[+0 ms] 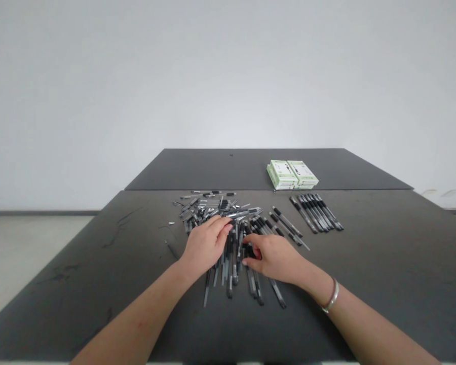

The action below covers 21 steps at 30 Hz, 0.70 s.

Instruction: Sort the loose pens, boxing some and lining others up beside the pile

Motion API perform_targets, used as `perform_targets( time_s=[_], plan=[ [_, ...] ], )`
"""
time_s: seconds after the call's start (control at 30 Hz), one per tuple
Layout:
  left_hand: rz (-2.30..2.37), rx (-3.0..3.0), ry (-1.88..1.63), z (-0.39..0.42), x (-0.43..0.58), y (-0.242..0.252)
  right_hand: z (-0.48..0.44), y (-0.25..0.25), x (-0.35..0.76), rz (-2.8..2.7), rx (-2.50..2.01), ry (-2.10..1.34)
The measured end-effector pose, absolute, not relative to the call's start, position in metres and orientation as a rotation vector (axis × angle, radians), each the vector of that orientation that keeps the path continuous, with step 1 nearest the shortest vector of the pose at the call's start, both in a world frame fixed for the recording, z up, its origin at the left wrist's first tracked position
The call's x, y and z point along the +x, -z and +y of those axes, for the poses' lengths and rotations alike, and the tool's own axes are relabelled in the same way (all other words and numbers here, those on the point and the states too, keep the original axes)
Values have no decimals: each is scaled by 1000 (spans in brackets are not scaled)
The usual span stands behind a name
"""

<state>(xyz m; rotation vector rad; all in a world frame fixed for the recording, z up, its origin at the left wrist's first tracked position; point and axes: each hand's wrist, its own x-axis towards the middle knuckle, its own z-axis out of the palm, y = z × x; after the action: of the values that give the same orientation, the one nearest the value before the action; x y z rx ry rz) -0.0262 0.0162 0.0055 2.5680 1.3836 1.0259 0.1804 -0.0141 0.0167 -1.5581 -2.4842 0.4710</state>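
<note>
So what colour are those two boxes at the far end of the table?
The two boxes are pale green and white, clearest in the head view.

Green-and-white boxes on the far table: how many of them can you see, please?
2: one box and a second box lie side by side on the far table, near its front edge. More may be hidden beneath them.

One head-worn camera faces forward and down; left hand point(205, 247) and right hand point(275, 258) sit close below.

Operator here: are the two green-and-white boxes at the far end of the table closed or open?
They look closed: the boxes lie side by side with flat tops and no raised flaps, though the view is too distant to check their seams.
</note>
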Motion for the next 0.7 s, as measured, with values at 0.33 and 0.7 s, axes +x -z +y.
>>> perform_targets(
  time_s=[0.33, 0.7],
  plan=[
    [1378, 2585, -991, 15, -24, -7, -15, -20, 176, -2487, -1613, -479],
    [1375, 2582, -971, 15, -20, -9, -15, -18, 172, -2597, -1443, -407]
  ],
)
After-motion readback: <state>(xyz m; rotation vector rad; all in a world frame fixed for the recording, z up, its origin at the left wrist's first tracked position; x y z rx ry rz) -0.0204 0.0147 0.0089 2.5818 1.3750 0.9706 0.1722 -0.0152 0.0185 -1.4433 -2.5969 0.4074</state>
